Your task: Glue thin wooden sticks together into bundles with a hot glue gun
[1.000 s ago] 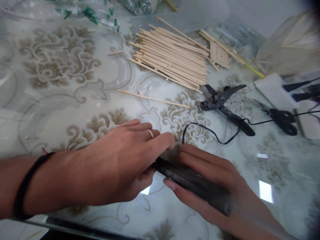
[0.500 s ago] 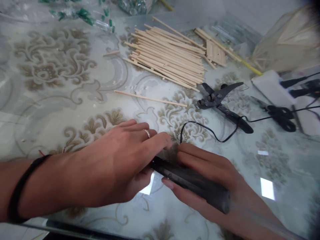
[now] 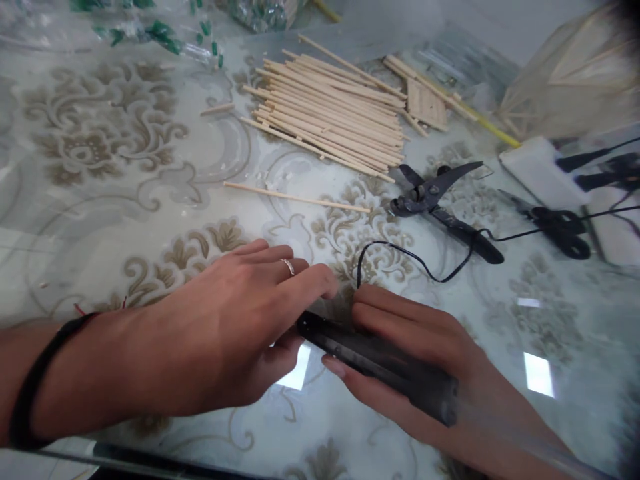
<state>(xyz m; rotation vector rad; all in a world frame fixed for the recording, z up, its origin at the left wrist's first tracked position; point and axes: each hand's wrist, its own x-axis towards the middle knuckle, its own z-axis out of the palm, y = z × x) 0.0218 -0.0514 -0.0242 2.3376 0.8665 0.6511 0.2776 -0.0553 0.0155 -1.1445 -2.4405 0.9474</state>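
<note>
My right hand (image 3: 415,333) is wrapped round a black hot glue gun (image 3: 380,360). A clear, blurred glue stick (image 3: 515,430) trails from its rear end, and its black cord (image 3: 425,267) loops out past my knuckles. My left hand (image 3: 240,320), with a ring and a dark wristband, is palm down with its fingers curled in beside the front of the glue gun. Whatever those fingers pinch is hidden beneath the hand. Beyond both hands, a single thin wooden stick (image 3: 300,198) lies on the patterned glass-topped table (image 3: 200,220).
A pile of wooden sticks (image 3: 330,113) lies at the back middle. To its right are black-handled cutting pliers (image 3: 440,200), scissors (image 3: 560,227) and a white power strip (image 3: 545,170). Plastic packaging with green pieces (image 3: 155,33) is at the back left. The table's front edge (image 3: 150,457) runs below my left arm.
The view has shifted slightly, so the things on the table appear a little further left. Both hands keep nearly the same pose, and the glue gun stays in my right hand.
</note>
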